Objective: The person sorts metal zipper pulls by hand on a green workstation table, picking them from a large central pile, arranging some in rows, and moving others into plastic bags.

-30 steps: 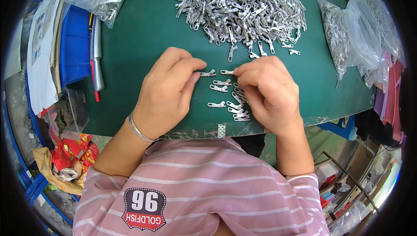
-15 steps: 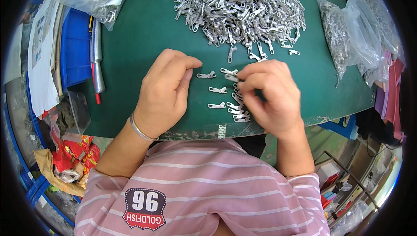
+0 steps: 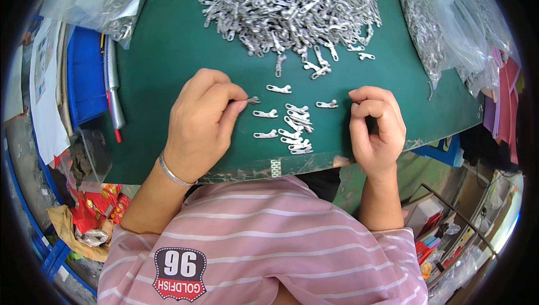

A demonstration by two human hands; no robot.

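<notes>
Between thumb and index finger of my left hand [image 3: 203,117], one small silver metal piece is pinched, its end sticking out to the right. My right hand [image 3: 379,131] is curled, thumb and index finger brought together in a ring, with nothing visible in them. Just left of it lies a single slim metal piece [image 3: 326,104] with an eyelet at one end. An overlapping column of like pieces [image 3: 295,131] lies between my hands. Left of that column are separate pieces [image 3: 265,113], and another metal piece [image 3: 279,88] lies above.
A large heap of the same metal pieces [image 3: 292,7] covers the far middle of the green table [image 3: 163,75]. Clear bags of metal parts [image 3: 424,30] stand at the right. At the left are a blue bin [image 3: 85,75] and a knife-like tool with a red tip [image 3: 114,103].
My right hand has drawn back to the right, away from the column, where a single piece now lies. My left hand now pinches a piece. The whole view has shifted slightly.
</notes>
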